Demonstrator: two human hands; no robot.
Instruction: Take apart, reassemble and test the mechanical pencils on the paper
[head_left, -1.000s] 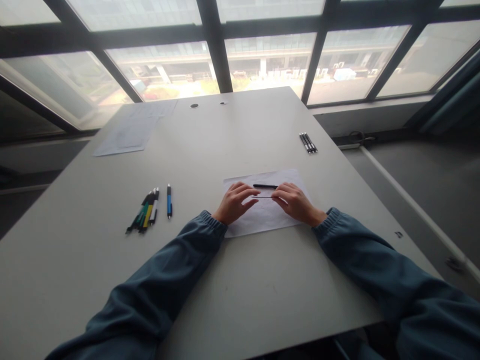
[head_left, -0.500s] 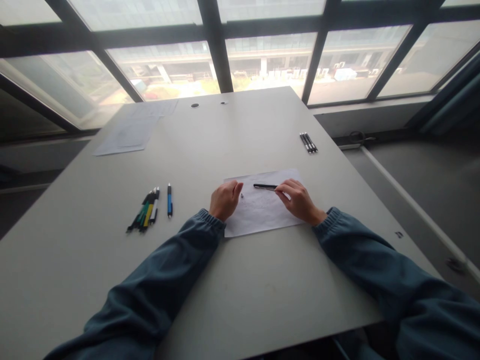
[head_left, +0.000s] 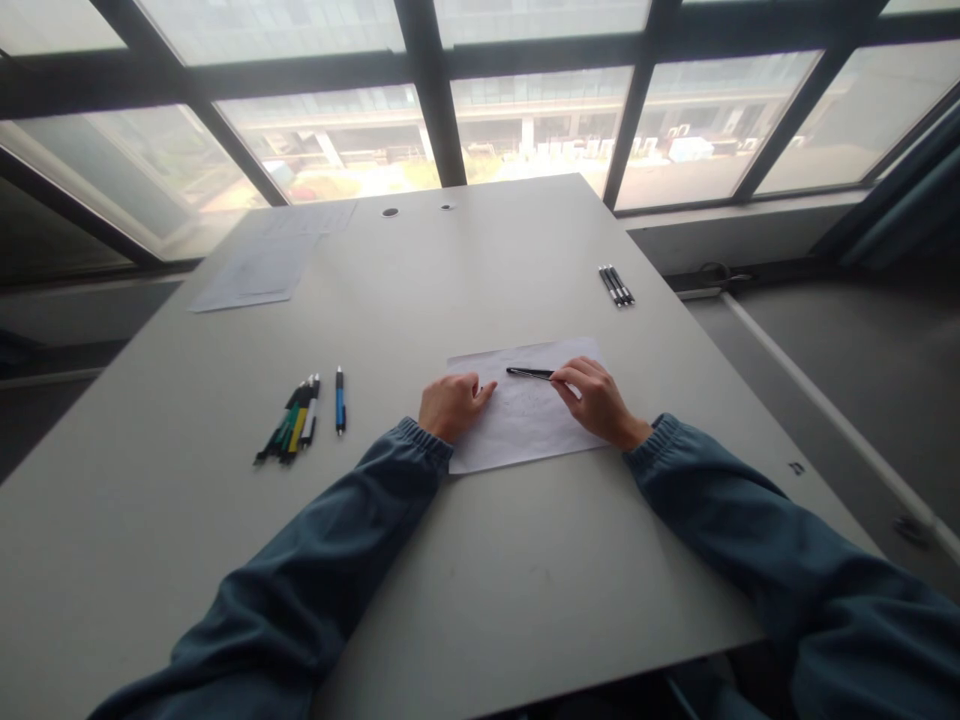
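Observation:
A white sheet of paper [head_left: 525, 435] with faint pencil marks lies on the grey table [head_left: 465, 280] in front of me. My right hand [head_left: 600, 402] rests on the sheet's right side, its fingers pinched on the end of a black pen [head_left: 529, 373] that points left, low over the paper. My left hand [head_left: 452, 405] sits on the sheet's left edge, its fingers curled. Its thumb and forefinger reach right, closed over a tiny piece I cannot make out.
A bunch of several coloured pens [head_left: 291, 432] and a single blue pen [head_left: 339, 399] lie to the left. Three black pens [head_left: 616, 285] lie at the right edge. Loose sheets [head_left: 259, 268] rest at the far left corner. Windows run behind the table.
A second ago both hands held a thin rod between them and the black pen lay on the paper. My right hand has taken the pen. My left hand drew back, then reached for a small piece.

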